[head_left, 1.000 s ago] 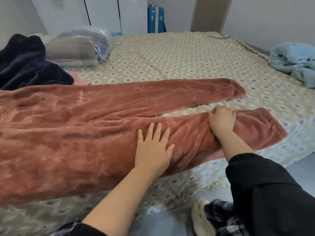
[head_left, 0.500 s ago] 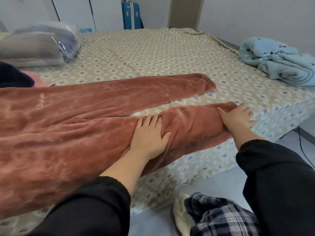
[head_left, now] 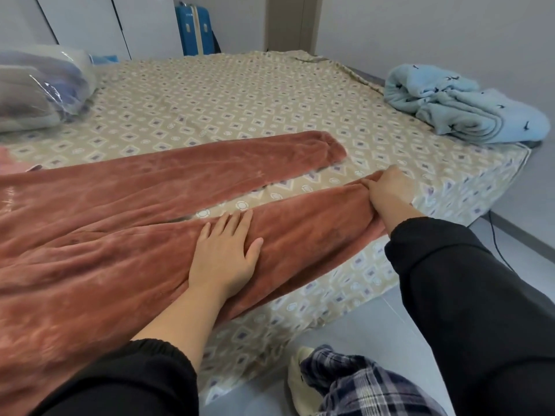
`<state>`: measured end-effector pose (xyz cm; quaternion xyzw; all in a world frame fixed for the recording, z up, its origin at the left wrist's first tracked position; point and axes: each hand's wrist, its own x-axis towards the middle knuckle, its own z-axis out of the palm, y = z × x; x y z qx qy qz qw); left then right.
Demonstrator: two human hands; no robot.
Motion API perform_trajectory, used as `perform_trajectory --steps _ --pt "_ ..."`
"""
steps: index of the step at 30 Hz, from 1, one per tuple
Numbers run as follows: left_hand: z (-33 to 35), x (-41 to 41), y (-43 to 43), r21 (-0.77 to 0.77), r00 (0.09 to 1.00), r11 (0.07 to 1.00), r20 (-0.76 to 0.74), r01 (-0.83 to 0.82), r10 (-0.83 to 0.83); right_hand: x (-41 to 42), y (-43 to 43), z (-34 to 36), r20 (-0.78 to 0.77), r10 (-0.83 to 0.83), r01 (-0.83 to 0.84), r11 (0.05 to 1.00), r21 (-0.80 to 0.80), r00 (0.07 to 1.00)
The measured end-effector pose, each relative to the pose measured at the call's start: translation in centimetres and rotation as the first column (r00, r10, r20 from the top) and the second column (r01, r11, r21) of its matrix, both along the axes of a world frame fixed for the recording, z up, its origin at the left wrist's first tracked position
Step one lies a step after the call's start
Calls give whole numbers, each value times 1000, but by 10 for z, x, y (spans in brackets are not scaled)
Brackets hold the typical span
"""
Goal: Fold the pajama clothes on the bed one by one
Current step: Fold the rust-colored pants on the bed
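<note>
Rust pajama trousers (head_left: 150, 205) lie flat along the bed's (head_left: 240, 100) near edge, legs apart; left hand (head_left: 225, 253) flat, fingers straight, pressing the near leg; right hand (head_left: 387, 190) pinches its cuff. Judgement: anchor with left palm; draw cuff taut; lay it squarely over far leg.

1. Rust-brown fleece pajama trousers (head_left: 120, 235) lie flat across the near left of the bed (head_left: 240, 100). The waist is to the left and the legs point right, spread apart.
2. A light blue pajama garment (head_left: 456, 106), loosely bundled, sits at the bed's far right edge.
</note>
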<state>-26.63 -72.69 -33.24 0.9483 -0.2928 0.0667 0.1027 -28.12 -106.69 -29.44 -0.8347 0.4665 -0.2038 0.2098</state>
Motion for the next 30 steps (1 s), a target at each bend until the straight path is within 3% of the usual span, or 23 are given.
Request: perform_trajectory --steps 3,5,7,9,11,12,13,14,15,17,18,20,23,26,27,30 --pt "-2 1 -1 35 1000 999 1 -2 2 5 6 -13 -260 -66 21 985 -173 963" --pt "-2 1 -3 60 1000 998 2 -15 14 8 12 -10 -360 -63 -14 979 -206 931" --pt "-2 0 -4 79 1000 997 17 -23 22 7 29 -6 -311 45 -113 972 -204 949" --pt "-2 0 -4 83 999 996 39 -29 26 1 61 -12 -154 290 -323 905 -278 945" --pt "-2 0 -4 80 998 996 56 -35 30 -15 101 -21 -164 649 -664 686 -297 743" --pt "-2 -1 -4 82 998 996 59 -35 30 -24 112 -27 -255 756 -795 546 -262 603" --pt "-2 -1 -4 84 998 996 59 -36 31 -31 112 -31 -354 777 -854 465 -233 520" --pt "-2 -1 -4 86 998 996 59 -37 31 -34 101 -31 -400 753 -853 467 -235 522" --pt "-2 -1 -4 90 998 995 56 -36 31 -34 84 -33 -403 693 -801 533 -273 599" --pt "-2 0 -4 111 999 993 43 -36 32 -34 47 -36 -378 465 -577 767 -280 801" --pt "-2 0 -4 116 999 993 39 -38 33 -32 33 -32 -395 345 -452 864 -219 851" --pt "0 -1 -5 119 999 992 33 -39 36 -21 29 -18 -485 198 -295 947 -131 852" --pt "1 -2 -5 114 999 993 27 -38 35 -5 72 -2 -460 320 -447 872 -199 829" --pt "2 -3 -5 122 998 992 41 -43 38 -13 120 -17 -402 631 -737 641 -212 664" --pt "2 -3 -5 120 999 992 36 -42 38 -16 126 -23 -409 662 -764 624 -164 628" --pt "4 -4 -5 120 999 992 29 -41 38 -10 123 -31 -409 642 -729 679 -90 649"
